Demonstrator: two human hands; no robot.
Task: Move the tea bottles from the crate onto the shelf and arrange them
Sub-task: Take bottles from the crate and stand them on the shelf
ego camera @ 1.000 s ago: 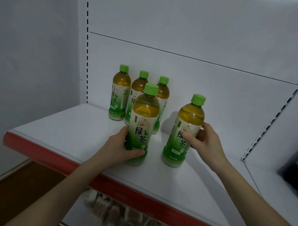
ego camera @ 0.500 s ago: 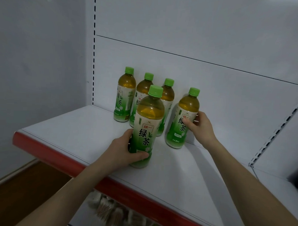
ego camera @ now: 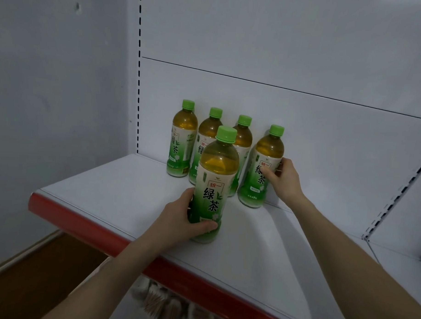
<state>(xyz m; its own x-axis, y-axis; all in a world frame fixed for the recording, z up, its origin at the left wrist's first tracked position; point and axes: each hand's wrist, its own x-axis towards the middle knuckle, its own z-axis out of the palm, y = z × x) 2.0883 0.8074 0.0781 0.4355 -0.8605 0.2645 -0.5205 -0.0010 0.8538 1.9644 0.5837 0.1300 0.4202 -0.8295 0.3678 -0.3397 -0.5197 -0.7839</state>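
Five tea bottles are seen upright on the white shelf (ego camera: pixel 103 193), all of one kind: clear plastic filled with amber tea, closed with a bright green screw cap, and wrapped in a label that fades from cream at the top to green at the base, printed with large green Chinese characters under a small red mark. The nearest bottle (ego camera: pixel 216 178) is gripped low on its body by the left hand (ego camera: pixel 178 220); the thumb is laid across the front of the label near the base and the fingers are curled round the far side. Its base appears to be set on the shelf, not far from the red front edge (ego camera: pixel 83 223). The outer bottle (ego camera: pixel 252 187) is held at mid-height by the right hand (ego camera: pixel 284 179), with the thumb pressed on the label and the fingers wrapped behind it, next to the back panel (ego camera: pixel 324 144). Beyond the left hand, and to the left of the right hand, three more are lined up along the back panel: the leftmost bottle (ego camera: pixel 181 144), the middle bottle (ego camera: pixel 208 129) and the inner bottle (ego camera: pixel 244 134). The last two are partly hidden behind the nearest bottle, and the inner bottle is just beside the outer bottle. Under the shelf, below the left forearm, pale blurred packages (ego camera: pixel 157 300) can be made out, too indistinct to be identified.
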